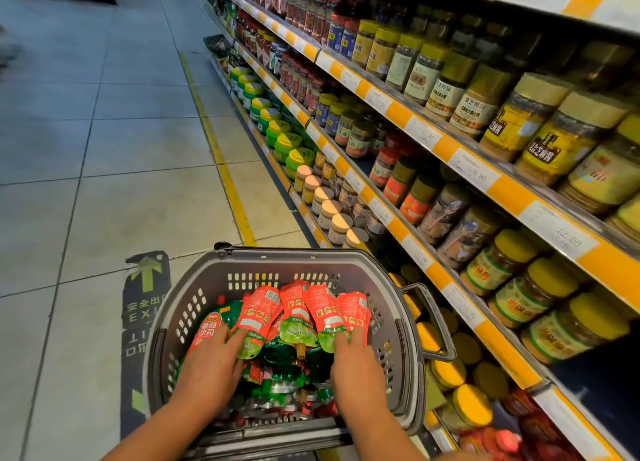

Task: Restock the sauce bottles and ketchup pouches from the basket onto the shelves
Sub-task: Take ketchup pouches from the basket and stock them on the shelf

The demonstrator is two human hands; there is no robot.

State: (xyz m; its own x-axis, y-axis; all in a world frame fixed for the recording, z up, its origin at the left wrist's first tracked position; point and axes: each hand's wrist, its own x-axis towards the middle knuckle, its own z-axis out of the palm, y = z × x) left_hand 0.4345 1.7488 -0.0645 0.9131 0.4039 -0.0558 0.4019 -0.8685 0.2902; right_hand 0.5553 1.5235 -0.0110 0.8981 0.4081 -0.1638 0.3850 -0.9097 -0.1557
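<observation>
Two hands reach down into the grey basket (207, 280), which sits on the aisle floor just left of the shelves (408, 238). Left hand (211, 367) lies flat, fingers spread, on a red-and-green ketchup pouch (207, 329); no closed grasp is evident. Right hand (356, 363) presses its fingertips against a fanned row of pouches (304, 308), whose long axes run away from the person. Whether either hand has hold of a pouch cannot be told. Shelves lie to the right, nearer the right hand; a lift would likely swing that way.
</observation>
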